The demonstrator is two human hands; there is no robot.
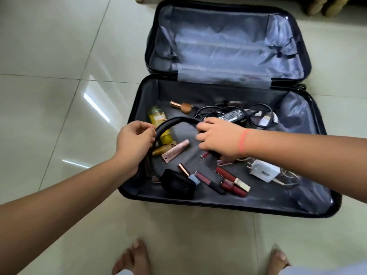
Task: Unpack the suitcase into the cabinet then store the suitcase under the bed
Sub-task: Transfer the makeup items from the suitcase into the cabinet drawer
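Observation:
A black suitcase [234, 205] lies open on the tiled floor; its far half holds nothing but grey lining. Above the near half arches a black padded headband [178, 121]. My left hand [133, 143] pinches its left end and my right hand [218, 137] grips its right end. Under them lie a yellow bottle [156, 118], a pink tube [175, 150], several lip glosses [232, 178], a black pouch [177, 184], a white charger plug [262, 170] and a black power adapter [232, 115] with its cable.
Glossy pale tiles [59, 76] surround the case. My bare feet [131, 259] stand just in front of its near edge. Wooden furniture legs [327, 4] show at the top right, behind the case.

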